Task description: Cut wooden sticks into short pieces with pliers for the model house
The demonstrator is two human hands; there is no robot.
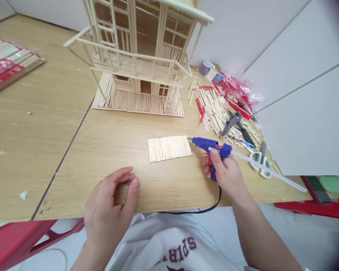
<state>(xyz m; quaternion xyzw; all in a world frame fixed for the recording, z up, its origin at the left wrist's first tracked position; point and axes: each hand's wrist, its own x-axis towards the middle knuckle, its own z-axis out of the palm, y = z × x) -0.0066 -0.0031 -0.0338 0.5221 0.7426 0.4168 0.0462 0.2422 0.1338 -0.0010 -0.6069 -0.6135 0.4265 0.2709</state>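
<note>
Fingers of my left hand curl loosely, hold nothing, near the table edge; my right hand grips a blue glue gun, its nozzle just beside a mat of wooden sticks; farther stands a stick house.

Two hands, one glue gun

Left hand loosely curled and half open; right hand closed in a firm grip.

Stick panel on table, left of glue gun.
</note>
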